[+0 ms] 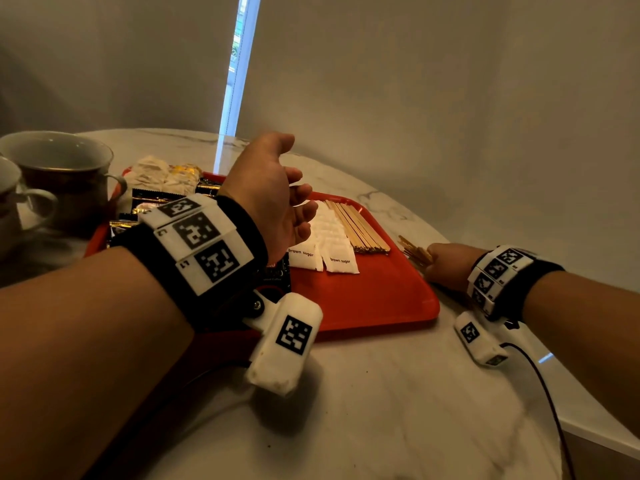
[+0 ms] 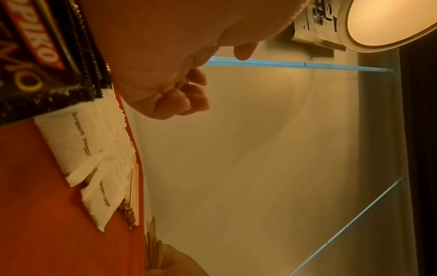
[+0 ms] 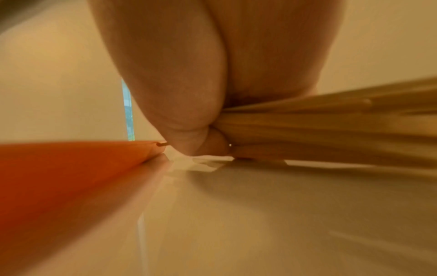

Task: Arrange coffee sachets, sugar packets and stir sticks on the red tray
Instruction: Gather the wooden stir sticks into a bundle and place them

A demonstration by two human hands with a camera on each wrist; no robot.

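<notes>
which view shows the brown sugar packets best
The left wrist view: the sugar packets fill the frame beside the coffee sachets, print legible. The head view shows them smaller, partly behind the left hand. The right wrist view shows none.

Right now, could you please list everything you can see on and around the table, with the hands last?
red tray: one, red, on the table.
coffee sachets: several, black, left part of the tray.
sugar packets: several, white, overlapping in rows mid-tray.
stir sticks on the tray: a row, pale wood, right of the sugar packets.
stir sticks in hand: a bundle, pale wood, beside the tray's right edge.
cups: two, pale, left of the tray.
table: one, white marble.
left hand: above the tray, fingers loosely curled, holding nothing.
right hand: on the table, gripping the bundle.
</notes>
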